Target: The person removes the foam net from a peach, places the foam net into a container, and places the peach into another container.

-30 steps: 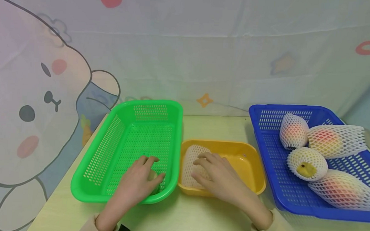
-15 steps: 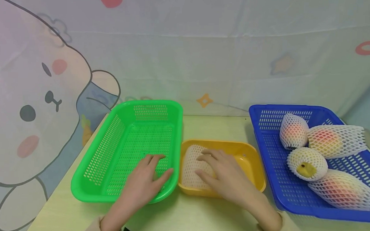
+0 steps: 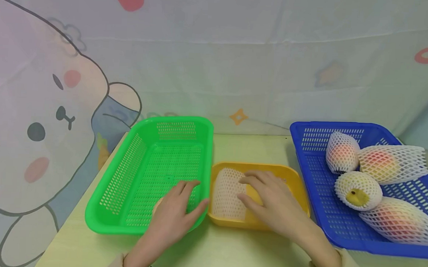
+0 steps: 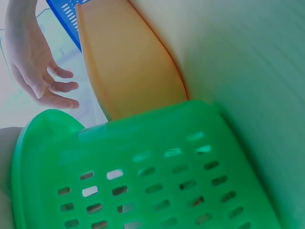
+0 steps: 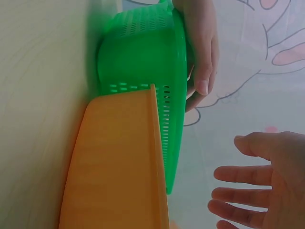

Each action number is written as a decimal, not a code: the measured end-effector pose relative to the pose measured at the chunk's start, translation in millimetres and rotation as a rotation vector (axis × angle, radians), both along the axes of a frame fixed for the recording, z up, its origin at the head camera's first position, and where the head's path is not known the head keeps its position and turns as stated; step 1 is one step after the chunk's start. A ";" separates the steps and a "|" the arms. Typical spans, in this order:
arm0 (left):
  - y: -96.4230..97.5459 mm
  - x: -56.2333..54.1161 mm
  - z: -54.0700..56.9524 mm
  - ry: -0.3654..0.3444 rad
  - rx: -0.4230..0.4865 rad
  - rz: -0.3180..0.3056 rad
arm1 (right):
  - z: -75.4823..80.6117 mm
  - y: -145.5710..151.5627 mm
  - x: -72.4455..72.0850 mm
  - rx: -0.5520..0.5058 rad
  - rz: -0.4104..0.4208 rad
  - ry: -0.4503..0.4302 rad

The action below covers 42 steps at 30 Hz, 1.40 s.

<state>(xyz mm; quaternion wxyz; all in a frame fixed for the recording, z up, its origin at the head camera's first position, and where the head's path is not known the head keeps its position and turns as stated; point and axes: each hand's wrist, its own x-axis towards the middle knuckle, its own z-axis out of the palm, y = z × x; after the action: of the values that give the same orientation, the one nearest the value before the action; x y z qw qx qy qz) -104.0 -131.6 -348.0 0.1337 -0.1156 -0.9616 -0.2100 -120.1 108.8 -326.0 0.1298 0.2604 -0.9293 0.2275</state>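
My left hand (image 3: 174,213) hangs over the near end of the green basket (image 3: 105,184), fingers loosely bent and spread, holding nothing. Beside and partly under it, a peach-coloured edge of a fruit (image 3: 156,206) shows in the basket; the hand hides the rest. My right hand (image 3: 273,202) is above the yellow tray (image 3: 298,183) with its fingers parted and nothing between them; the right wrist view shows this hand (image 5: 267,183) apart from the tray's rim. A white foam net sleeve (image 3: 228,194) lies flat in the tray's left half, just left of the right fingertips.
On the right stands a blue basket (image 3: 316,201) with several mango-like fruits (image 3: 377,163) in white foam nets. The yellow tray sits between the two baskets on a pale wooden table (image 3: 230,249). A printed cloth (image 3: 203,49) hangs behind.
Both hands have shifted to the right. The fruit showed between my left thumb and fingers and now shows at the hand's left side. My right hand has moved off the foam net sleeve.
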 end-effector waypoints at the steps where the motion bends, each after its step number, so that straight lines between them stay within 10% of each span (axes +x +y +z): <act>1: 0.5 0.4 -0.4 0.012 -0.002 -0.007 | -0.4 1.6 0.0 0.000 0.001 0.004; 16: 5.6 0.7 -6.1 0.121 -0.010 -0.095 | 1.5 26.5 4.2 0.029 -0.014 0.094; 31: 15.7 3.9 -6.0 0.085 -0.047 -0.109 | 1.2 48.0 8.8 0.056 -0.042 0.114; 42: 22.0 4.1 -10.4 0.174 -0.193 -0.109 | -1.6 69.4 13.1 0.105 -0.083 0.123</act>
<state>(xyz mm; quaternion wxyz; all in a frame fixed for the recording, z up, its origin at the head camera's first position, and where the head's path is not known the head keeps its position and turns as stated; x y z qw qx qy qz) -99.9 -109.6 -358.3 0.1930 -0.1979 -0.9544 -0.1128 -106.9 178.3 -327.5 0.1819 0.2414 -0.9403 0.1564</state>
